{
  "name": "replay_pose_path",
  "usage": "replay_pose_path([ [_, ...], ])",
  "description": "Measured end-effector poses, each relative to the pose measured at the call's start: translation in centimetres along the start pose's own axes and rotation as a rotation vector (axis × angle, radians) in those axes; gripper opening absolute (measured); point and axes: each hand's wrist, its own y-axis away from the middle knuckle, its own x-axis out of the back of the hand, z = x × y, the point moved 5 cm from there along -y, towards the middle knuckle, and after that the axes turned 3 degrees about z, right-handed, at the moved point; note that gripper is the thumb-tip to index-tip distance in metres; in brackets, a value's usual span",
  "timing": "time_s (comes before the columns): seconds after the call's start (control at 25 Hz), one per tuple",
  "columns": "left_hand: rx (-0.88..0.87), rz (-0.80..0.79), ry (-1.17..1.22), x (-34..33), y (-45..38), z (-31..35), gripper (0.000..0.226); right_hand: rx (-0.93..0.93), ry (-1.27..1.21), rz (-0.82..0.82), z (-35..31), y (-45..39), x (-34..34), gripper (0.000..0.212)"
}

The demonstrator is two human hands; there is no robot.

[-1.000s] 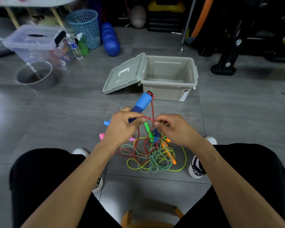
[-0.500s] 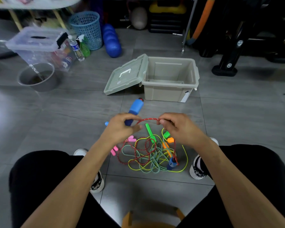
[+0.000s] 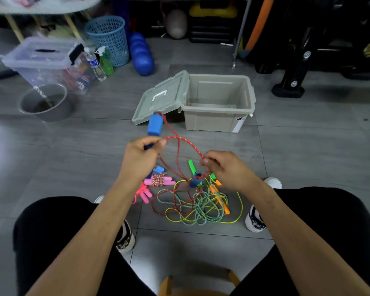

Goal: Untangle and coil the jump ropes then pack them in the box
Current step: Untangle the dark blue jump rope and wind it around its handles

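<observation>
Sitting view: a person on a wooden stool (image 3: pixel 198 285) looks down at grey floor tiles (image 3: pixel 83 150), knees apart, both bare forearms reaching forward.
Far left: a clear lidded bin (image 3: pixel 45 63) with a metal bowl (image 3: pixel 44 102) just in front of it, a blue mesh basket (image 3: pixel 108 38) behind.
Left hand: the left hand (image 3: pixel 140 157) is closed round the lower end of a blue handle (image 3: pixel 155 124), which points up and away; thumb and forefinger also pinch the red rope (image 3: pixel 185 142).
Coiled ropes: a pink-handled rope (image 3: pixel 158 180), wound into a bundle, lies on the floor just below the left hand, with a smaller pink one (image 3: pixel 144 194) beside it.
Red rope: it arches in a loop from the left hand across to the right, then drops into the pile.
Tangle: green, yellow and red cords (image 3: pixel 198 207) lie knotted together on the floor between the shoes, orange and green handles among them.
Right hand: the right hand (image 3: pixel 224 169) pinches the red rope between its fingertips, the other fingers curled.
Box: the beige box (image 3: pixel 219 103) stands open beyond the hands, its lid (image 3: pixel 161 97) leaning against its left side; nothing seen inside.
</observation>
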Motion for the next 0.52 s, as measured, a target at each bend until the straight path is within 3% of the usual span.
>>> replay_pose_path([
  [0.08,0.107,-0.141,-0.175,-0.2,-0.3,-1.6,0.016,0.119,0.002,0.098,-1.1,-0.2,0.9,0.021],
  [0.2,-0.037,-0.266,-0.199,-1.9,0.7,-1.0,0.018,0.217,0.011,0.118,-1.9,-0.5,1.7,0.027],
  [0.32,-0.23,-0.245,-0.259,-3.6,2.0,0.5,0.014,0.264,0.034,0.1,-2.1,-0.6,1.2,0.025],
  [0.44,-0.242,-0.199,-0.243,-3.6,2.2,0.9,0.001,0.199,0.031,0.074,-1.1,-0.6,0.7,0.018],
  [0.52,-0.221,-0.13,-0.125,-2.7,1.8,1.3,0.01,0.067,0.023,0.026,0.3,-0.3,0.4,0.017],
])
